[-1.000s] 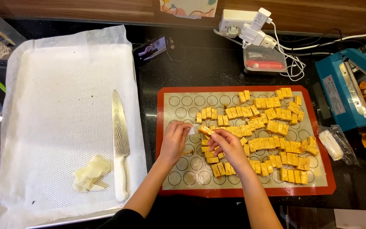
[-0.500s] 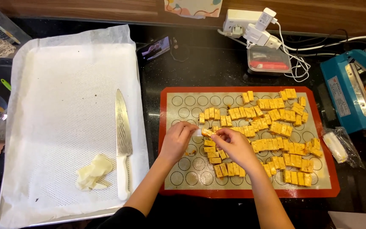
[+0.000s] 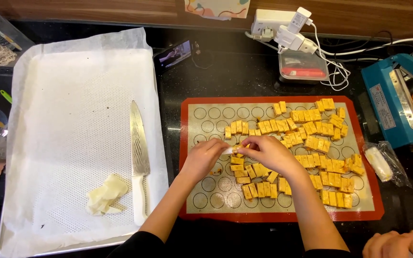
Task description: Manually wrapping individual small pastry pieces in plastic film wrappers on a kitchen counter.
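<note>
Your left hand (image 3: 205, 156) and right hand (image 3: 267, 152) are pinched in tight toward each other over the near-left part of the baking mat (image 3: 201, 210), fingertips almost meeting. Between them you've got one small yellow piece (image 3: 235, 149) and a scrap of white wrapper (image 3: 226, 150). The left fingers are nearly closed on the wrapper end, the right thumb and forefinger nipped onto the yellow piece. Exactly how much of it each hand has is hard to tell, since the fingers cover most of it.

From what shows, the piece is a little oblong bar, and its long axis runs roughly left-right, from one hand to the other. It sits just above the mat, right by the short stack of the same bars (image 3: 239, 168).

The mat looks like silicone: grey mesh middle printed with rings, orange-red border, lying flat on the black counter. The rest of the yellow bars (image 3: 311, 143) are blocky and matte, in loose rows across the right half.

To your left there's a metal tray (image 3: 5, 239) lined with white perforated paper, with a long steel knife (image 3: 138, 153) with a white handle lying blade-away, and a small heap of white wrappers (image 3: 105, 193). Someone else's hand (image 3: 397, 244) pokes in at the bottom-right corner.
</note>
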